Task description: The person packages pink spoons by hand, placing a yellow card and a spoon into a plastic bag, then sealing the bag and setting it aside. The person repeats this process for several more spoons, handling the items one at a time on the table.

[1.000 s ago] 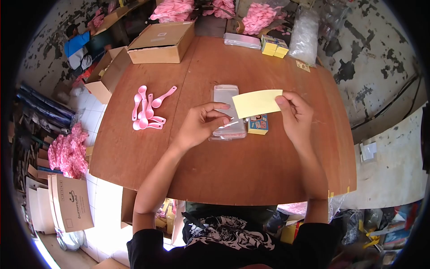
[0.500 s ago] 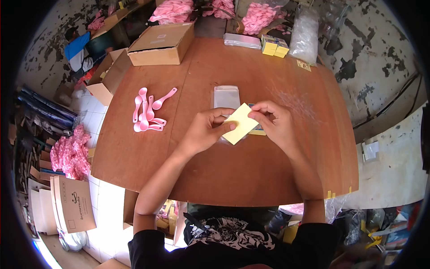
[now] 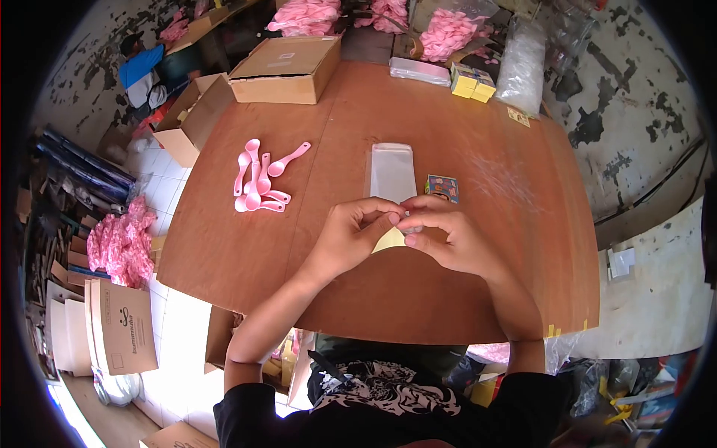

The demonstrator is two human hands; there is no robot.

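Pink spoons (image 3: pixel 258 183) sit in a loose heap on the wooden table (image 3: pixel 216 257), from where I'm watching well clear of both hands. Left hand (image 3: pixel 347 237): I read thumb and fingers clamped on the yellow card (image 3: pixel 387 240), which is over the table, mostly covered by fingers. Clear sleeve stack (image 3: pixel 393 172) lies just beyond, near end hidden. Right hand (image 3: pixel 455 243) meets the left at the fingertips; I can't tell if it grips. Printed card stack (image 3: pixel 442 188) sits just past it.
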